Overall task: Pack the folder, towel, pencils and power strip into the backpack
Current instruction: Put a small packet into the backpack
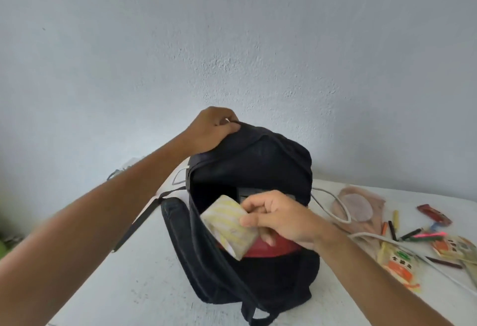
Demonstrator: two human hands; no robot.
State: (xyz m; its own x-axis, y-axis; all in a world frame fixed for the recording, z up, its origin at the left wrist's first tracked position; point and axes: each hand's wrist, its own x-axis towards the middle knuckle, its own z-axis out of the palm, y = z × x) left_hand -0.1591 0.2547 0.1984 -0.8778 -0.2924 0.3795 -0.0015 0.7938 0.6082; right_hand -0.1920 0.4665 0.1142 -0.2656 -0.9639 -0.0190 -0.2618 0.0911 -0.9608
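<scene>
Table: white top (pixel 144 287), plain grey wall (pixel 232 41) behind.
Backpack: black backpack (pixel 258 170) stands open mid-table.
Your left hand (pixel 211 129): pinches its top flap.
Your right hand (pixel 281 217): grips folded yellow-striped towel (pixel 227 225) at the mouth.
Pencils: pencils (pixel 402 232) scattered right.

A white table (pixel 144 297) stands against a pale grey wall (pixel 232 41). On its right side lies a beige cloth (pixel 361 209), wrinkled. Past it sits a dark red wrapper (pixel 434 214). Nearer the right edge lie snack packets (pixel 398 265) printed in orange and green. At the far left edge shows a blurred green patch (pixel 4 238); what it is cannot be told.
</scene>
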